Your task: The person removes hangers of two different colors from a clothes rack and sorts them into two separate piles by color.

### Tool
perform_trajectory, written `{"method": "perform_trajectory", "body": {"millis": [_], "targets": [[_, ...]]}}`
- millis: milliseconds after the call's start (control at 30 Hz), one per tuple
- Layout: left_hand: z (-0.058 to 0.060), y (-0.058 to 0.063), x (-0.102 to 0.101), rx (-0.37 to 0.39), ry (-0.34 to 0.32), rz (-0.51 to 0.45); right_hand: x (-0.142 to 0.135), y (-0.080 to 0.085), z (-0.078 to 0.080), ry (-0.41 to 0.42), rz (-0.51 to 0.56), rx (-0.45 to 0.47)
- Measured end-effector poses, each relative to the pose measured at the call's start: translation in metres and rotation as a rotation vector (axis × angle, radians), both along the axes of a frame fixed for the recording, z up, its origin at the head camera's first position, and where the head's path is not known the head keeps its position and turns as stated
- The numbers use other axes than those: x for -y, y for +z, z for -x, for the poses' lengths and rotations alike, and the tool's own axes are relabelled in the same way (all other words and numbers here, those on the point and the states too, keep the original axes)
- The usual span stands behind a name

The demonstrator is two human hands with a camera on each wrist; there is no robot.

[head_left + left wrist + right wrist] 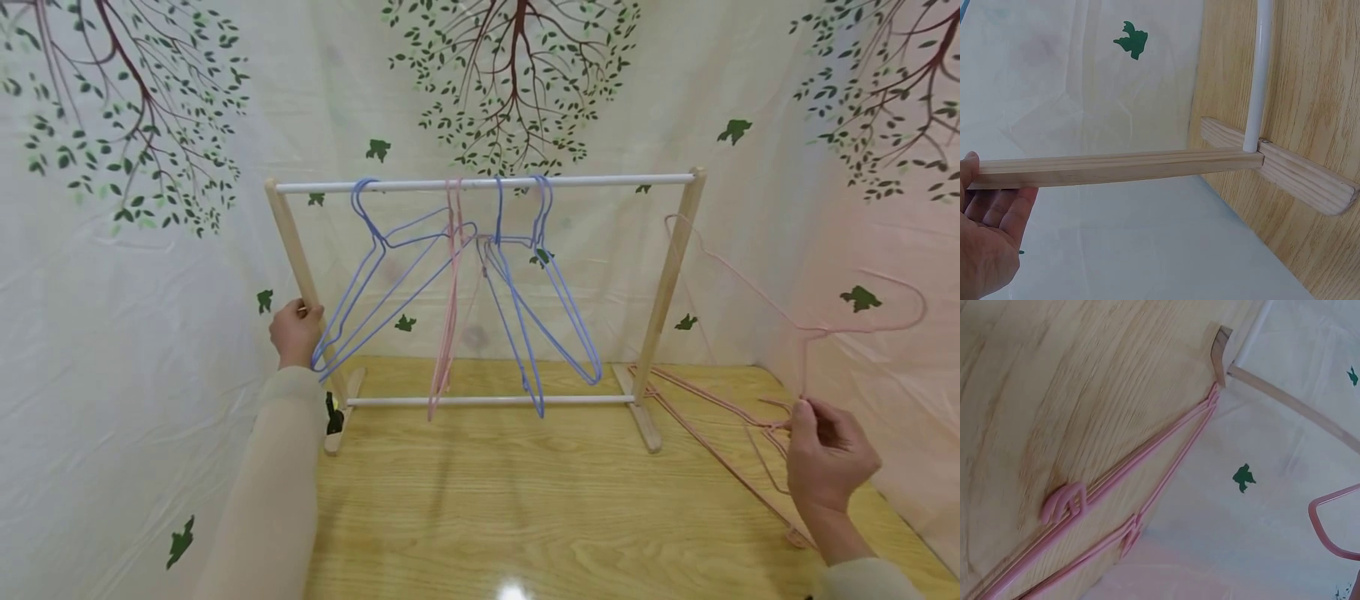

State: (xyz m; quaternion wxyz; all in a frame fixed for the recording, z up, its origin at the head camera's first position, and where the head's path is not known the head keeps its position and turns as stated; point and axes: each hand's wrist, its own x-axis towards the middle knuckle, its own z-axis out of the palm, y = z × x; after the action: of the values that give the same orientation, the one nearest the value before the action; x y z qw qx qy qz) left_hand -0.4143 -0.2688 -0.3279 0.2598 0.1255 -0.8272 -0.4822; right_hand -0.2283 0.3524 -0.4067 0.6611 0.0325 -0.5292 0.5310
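My left hand [296, 333] grips the left wooden post [291, 242] of a hanger rack, fingers wrapped around it. In the left wrist view, the thumb lies over one side of the post [1122, 169] and the fingers under the other. At the right, my right hand [832, 458] pinches a pink hanger [813, 331] and holds it up beside the rack. Part of that hanger [1316, 522] shows at the edge of the right wrist view. Under the right hand, several more pink hangers [708, 446] lie stacked on the table.
From the rack's white top rail [615, 180] hang blue hangers [382, 243] at the left, pink hangers [452, 292] in the middle and blue hangers [592, 367] at the right. A white lower bar [480, 401] joins the feet. Leaf-printed sheeting [150, 333] surrounds the wooden table [465, 500].
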Motion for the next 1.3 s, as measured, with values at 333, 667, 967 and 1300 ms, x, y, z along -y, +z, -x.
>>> {"method": "perform_trajectory", "body": {"millis": [333,667,967,1300], "targets": [[0.0,-0.001,0.0,-0.01,-0.001,0.011,-0.02,-0.001,-0.003,0.008,0.085,-0.04],[-0.001,-0.003,0.0,0.008,-0.021,-0.003,-0.026,-0.006,-0.007,-0.053,0.04,0.062],[0.0,-0.004,0.001,-0.007,-0.022,0.015,-0.043,-0.029,-0.007,-0.207,-0.1,0.386],[0.0,-0.004,0.001,-0.016,-0.029,0.015,-0.06,-0.065,0.002,-0.185,-0.254,0.516]]}}
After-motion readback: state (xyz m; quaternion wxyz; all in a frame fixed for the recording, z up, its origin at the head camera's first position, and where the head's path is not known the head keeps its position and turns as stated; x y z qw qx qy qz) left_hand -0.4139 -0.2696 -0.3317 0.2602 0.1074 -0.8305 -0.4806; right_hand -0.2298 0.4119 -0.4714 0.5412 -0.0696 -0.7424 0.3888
